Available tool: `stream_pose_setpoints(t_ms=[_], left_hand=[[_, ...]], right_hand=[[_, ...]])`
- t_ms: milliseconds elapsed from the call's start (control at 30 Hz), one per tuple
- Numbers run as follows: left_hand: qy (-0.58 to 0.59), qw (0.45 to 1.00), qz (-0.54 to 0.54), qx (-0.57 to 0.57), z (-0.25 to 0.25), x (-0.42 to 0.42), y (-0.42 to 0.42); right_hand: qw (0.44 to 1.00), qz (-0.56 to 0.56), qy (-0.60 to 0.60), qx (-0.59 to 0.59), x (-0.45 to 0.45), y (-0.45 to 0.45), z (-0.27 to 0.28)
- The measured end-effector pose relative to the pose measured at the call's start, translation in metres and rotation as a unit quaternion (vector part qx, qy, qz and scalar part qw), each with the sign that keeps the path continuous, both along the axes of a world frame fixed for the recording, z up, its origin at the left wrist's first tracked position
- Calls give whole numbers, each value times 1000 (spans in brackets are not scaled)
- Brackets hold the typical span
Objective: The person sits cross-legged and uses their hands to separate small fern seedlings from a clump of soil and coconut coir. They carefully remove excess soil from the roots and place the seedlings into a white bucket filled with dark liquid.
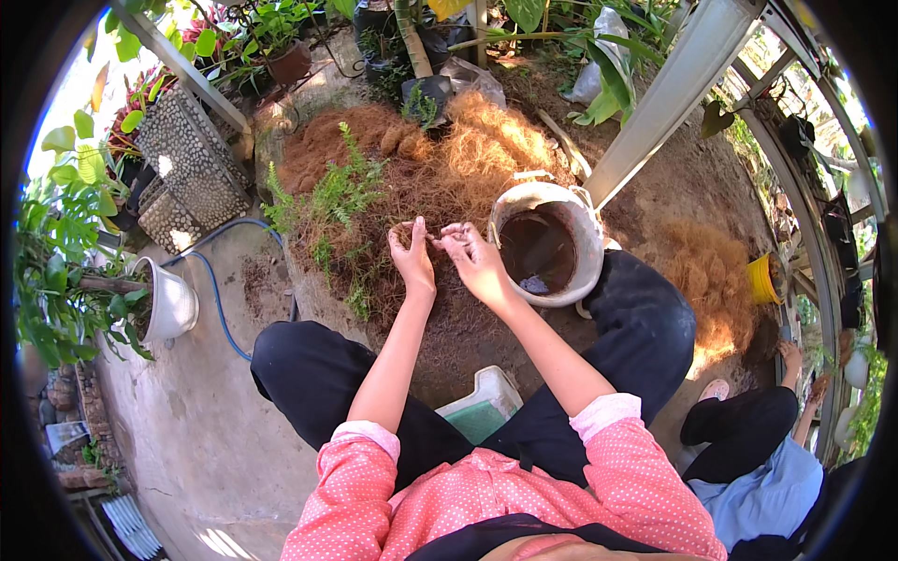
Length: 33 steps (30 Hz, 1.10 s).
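Note:
My left hand [412,261] is cupped around a small clump of brown fibre [402,233], palm turned inward. Close beside it, the fingers of my right hand [471,258] are bent together at the tips; whether they pinch anything is too small to tell. Under and beyond both hands spreads a heap of brown coconut fibre [414,184]. Green ferns [349,184] lie on its left part. Right of my right hand stands a stained white bucket [591,263] with dark brown liquid [537,245] inside.
A metal post [666,105] rises behind the bucket. More coconut fibre [708,280] lies at the right, near a yellow pot [761,279] and a seated co-worker [758,477]. A blue hose [214,280] and a white planter [172,301] are left. A stool [484,407] shows between my legs.

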<state>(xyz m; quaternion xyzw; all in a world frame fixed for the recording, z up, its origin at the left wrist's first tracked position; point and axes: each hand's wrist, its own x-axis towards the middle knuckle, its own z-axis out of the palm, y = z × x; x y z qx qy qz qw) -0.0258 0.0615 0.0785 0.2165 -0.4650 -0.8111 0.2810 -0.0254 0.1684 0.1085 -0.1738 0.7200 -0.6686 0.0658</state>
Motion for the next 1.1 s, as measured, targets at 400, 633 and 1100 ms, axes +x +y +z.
stream_pose_setpoints(t_ms=[400,633,1100], left_hand=[[-40,998,14,-56,-9,1,-3],[-47,995,-64,-65,0,0,5],[-62,995,-79,-28,-32,-36,3]], right_hand=[[999,-33,2,17,14,-11,-19],[976,-48,-186,-98,-28,3,-49],[945,-44,-324,-3,-105,-20,-120]])
